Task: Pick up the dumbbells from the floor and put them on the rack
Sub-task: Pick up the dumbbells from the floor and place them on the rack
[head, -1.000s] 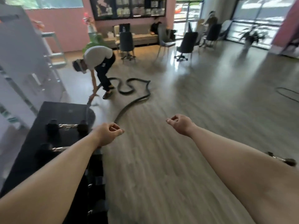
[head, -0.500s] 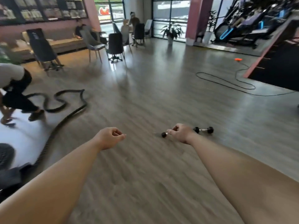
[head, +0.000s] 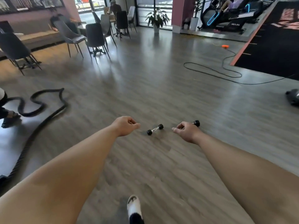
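Note:
Two small dumbbells with black ends and chrome handles lie on the wood floor ahead of me. The first dumbbell [head: 155,129] lies in plain sight between my hands. The second dumbbell [head: 196,123] is mostly hidden behind my right hand. My left hand [head: 125,127] is a loose fist with nothing in it, held in the air left of the first dumbbell. My right hand [head: 186,132] has curled fingers and holds nothing. Both hands are well above the floor. The rack is out of view.
A thick black battle rope [head: 40,110] snakes over the floor at left, beside another person's leg [head: 6,112]. Chairs [head: 95,39] stand at the back. A thin black cable [head: 226,73] loops at right, near a dark mat [head: 275,46]. My shoe [head: 134,207] shows below.
My view has swung right, away from the black rack with its dumbbells, and moved nearer to the two dumbbells on the floor. Both hands stay held out and closed.

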Available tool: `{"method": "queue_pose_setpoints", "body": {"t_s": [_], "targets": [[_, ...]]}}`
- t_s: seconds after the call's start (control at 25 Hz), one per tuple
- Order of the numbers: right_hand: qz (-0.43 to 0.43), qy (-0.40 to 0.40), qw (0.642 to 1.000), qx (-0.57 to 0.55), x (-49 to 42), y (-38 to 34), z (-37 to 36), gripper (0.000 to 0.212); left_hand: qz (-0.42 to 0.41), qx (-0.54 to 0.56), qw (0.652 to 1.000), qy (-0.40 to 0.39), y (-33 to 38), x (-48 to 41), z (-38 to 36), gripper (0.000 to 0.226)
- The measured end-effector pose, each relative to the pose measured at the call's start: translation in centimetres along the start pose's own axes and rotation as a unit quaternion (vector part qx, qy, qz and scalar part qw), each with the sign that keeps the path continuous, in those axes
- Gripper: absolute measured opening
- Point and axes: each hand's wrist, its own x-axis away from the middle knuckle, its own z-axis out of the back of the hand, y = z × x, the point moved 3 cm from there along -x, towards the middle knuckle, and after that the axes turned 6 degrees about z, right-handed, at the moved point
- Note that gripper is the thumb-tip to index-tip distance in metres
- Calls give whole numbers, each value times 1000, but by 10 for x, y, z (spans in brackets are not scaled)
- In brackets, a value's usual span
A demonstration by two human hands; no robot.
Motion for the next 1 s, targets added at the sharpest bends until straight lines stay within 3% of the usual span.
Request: {"method": "queue_pose_setpoints", "body": {"t_s": [0.24, 0.56, 0.8, 1.0], "targets": [[-20, -23, 999, 28, -89, 0, 7, 49, -1, 14, 999, -38, 4, -105, -21, 33], [-77, -61, 995, 34, -242, 10, -12, 45, 51, 38, 994, -85, -22, -271, -22, 31], [-68, -107, 991, 39, -329, 7, 3, 40, 78, 69, 990, -93, -3, -358, -20, 37], [-40, -102, 994, 15, -440, 14, 50, 50, 100, 46, 991, -73, 32, -413, -28, 41]]}}
